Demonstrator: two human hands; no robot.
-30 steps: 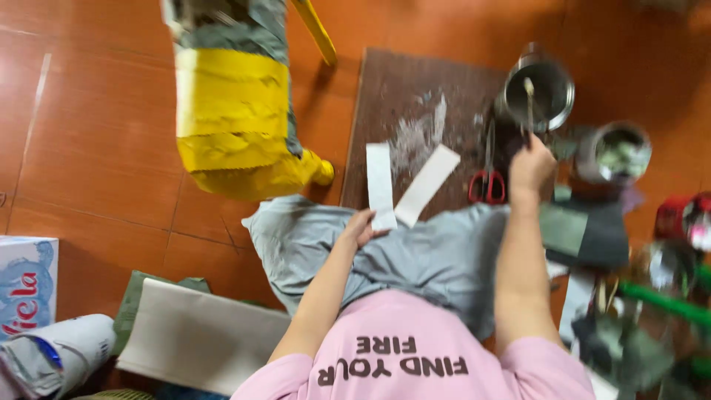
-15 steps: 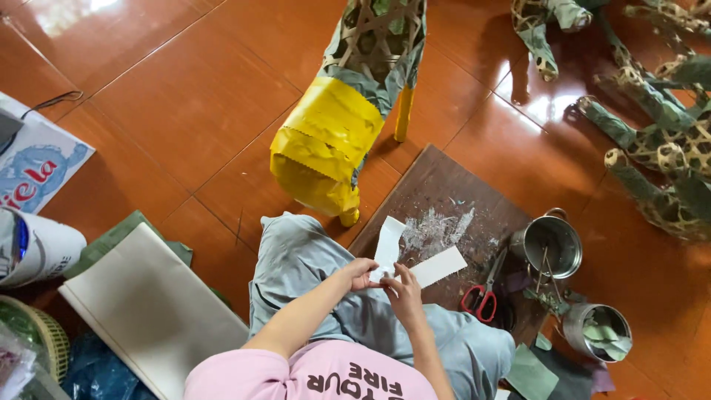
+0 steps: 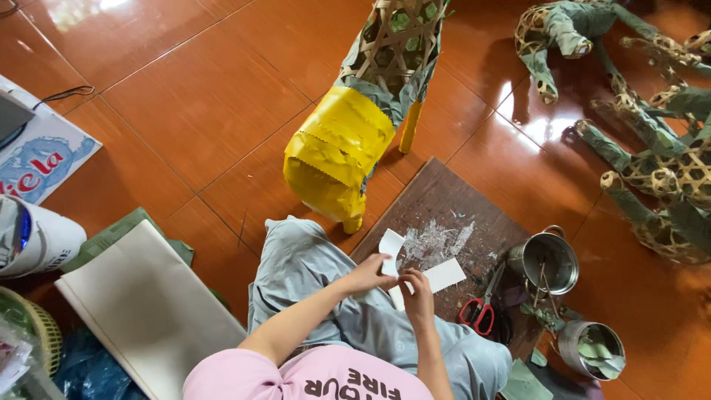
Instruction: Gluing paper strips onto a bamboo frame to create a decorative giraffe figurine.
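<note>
Both hands meet over the lap, left hand (image 3: 368,275) and right hand (image 3: 417,287) pinched shut on white paper strips (image 3: 415,272) above a brown board (image 3: 444,215); red scissors (image 3: 481,311) and a metal pot (image 3: 549,259) lie just right; a yellow-wrapped bamboo frame (image 3: 341,152) stands ahead.

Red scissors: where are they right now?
In the head view, the red scissors lie on the brown board, right of the hands and paper strips, just left of the metal pot.
</note>
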